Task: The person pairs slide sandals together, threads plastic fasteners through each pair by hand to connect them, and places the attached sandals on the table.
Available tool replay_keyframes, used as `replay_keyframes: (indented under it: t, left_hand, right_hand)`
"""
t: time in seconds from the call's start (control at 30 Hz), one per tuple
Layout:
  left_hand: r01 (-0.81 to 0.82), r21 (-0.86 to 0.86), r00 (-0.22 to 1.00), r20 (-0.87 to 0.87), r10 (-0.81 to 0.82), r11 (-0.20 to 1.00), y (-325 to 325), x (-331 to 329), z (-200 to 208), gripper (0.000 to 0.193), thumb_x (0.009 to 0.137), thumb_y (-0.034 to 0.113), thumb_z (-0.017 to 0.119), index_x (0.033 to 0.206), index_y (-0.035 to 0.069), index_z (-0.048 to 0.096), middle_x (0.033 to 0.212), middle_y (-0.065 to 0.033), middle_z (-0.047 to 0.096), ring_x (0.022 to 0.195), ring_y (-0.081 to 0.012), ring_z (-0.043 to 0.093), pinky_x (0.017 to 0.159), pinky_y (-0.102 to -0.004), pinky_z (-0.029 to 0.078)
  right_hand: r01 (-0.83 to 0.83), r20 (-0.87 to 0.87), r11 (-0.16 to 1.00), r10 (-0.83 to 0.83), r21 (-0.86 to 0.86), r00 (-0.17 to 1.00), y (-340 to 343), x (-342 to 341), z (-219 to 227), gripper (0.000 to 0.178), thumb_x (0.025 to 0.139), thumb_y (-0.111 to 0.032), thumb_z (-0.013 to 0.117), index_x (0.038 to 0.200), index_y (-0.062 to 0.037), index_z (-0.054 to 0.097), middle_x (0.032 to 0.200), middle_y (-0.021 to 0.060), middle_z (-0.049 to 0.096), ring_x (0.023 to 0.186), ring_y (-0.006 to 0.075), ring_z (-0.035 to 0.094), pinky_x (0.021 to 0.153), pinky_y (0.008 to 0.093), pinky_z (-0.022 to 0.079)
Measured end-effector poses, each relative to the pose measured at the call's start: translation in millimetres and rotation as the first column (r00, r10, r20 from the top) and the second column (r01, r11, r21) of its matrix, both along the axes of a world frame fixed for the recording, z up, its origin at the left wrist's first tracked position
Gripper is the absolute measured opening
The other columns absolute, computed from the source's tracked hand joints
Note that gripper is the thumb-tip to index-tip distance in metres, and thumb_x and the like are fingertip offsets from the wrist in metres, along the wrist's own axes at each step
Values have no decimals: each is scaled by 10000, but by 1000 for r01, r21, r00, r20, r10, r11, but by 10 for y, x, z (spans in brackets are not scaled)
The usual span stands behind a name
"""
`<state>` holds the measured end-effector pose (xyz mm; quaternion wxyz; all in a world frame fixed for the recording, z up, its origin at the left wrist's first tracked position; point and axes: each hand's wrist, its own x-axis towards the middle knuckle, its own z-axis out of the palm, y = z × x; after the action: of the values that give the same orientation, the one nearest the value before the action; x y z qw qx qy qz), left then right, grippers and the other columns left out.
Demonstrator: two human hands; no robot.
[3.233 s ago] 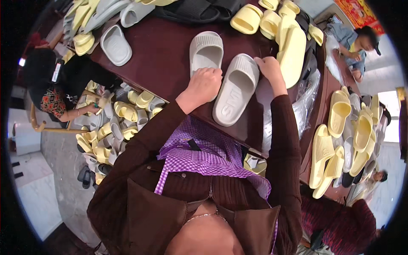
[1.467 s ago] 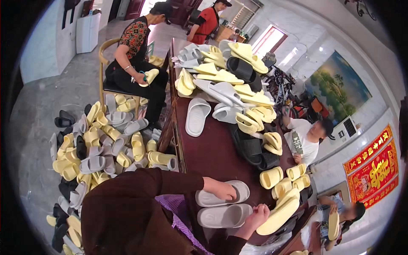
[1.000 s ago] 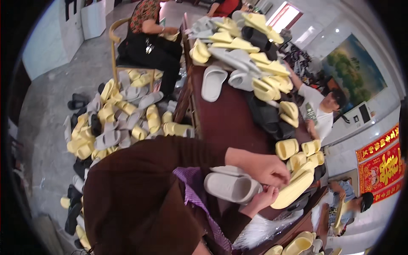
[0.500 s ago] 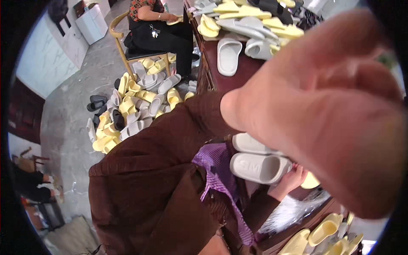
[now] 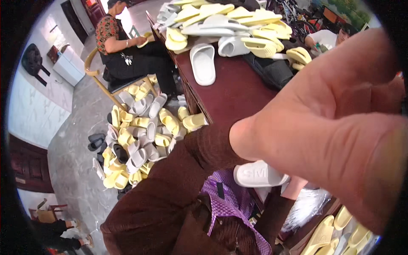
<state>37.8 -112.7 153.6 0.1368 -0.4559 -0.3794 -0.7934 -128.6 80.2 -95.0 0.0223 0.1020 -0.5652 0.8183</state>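
Observation:
My left hand [image 5: 314, 110] is raised very close to the view and covers much of its right side. Its thumb and upper fingers stand apart, with nothing seen between them; the fingertips run out of the picture. Behind and below it, my right hand [image 5: 295, 187] is at the strap end of an off-white slide slipper [image 5: 259, 173] with raised lettering on its footbed. My left hand hides most of the right fingers and the slipper's far end. A purple checked cloth [image 5: 227, 187] hangs at my front, beside the slipper.
A dark red table [image 5: 233, 95] bears a white slipper [image 5: 202, 63] and a heap of yellow and grey slippers [image 5: 212, 27]. More slippers [image 5: 136, 144] lie piled on the floor near a seated person [image 5: 114, 46]. Yellow slippers [image 5: 318, 233] and clear plastic wrap [image 5: 304, 210] are at lower right.
The view has shifted, bringing more of the table and a second person at the back into sight. My left hand stays raised and now covers more of the off-white slippers and my right hand.

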Motion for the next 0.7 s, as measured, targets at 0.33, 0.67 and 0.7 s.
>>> replay_keyframes:
  t: [0.33, 0.67, 0.7]
  left_hand:
    - [-44, -7, 998, 53, 45, 999, 1, 42, 8, 345, 833, 82, 670, 1156, 6, 574, 916, -117, 667, 828, -157, 643, 721, -266, 517]
    - [-105, -80, 985, 126, 114, 991, -102, -38, 141, 330, 830, 90, 674, 1138, 8, 590, 905, -116, 672, 827, -160, 646, 717, -265, 518]
    - [-100, -77, 983, 144, 111, 992, -106, -19, 114, 328, 830, 91, 675, 1136, 8, 591, 904, -116, 672, 827, -160, 647, 717, -265, 518]
  right_hand:
    - [44, 5, 998, -43, -33, 999, -42, 23, 146, 196, 893, -19, 555, 1083, 27, 570, 1042, 107, 618, 919, 191, 595, 837, 324, 486]
    - [-77, 33, 996, 79, -52, 996, -10, -54, 270, 173, 845, 13, 609, 1012, 36, 573, 965, 91, 613, 802, 146, 555, 729, 280, 473]
    - [-65, 50, 997, 67, -39, 997, -11, -38, 270, 173, 845, 13, 609, 1012, 36, 573, 965, 91, 613, 802, 146, 555, 729, 280, 473]
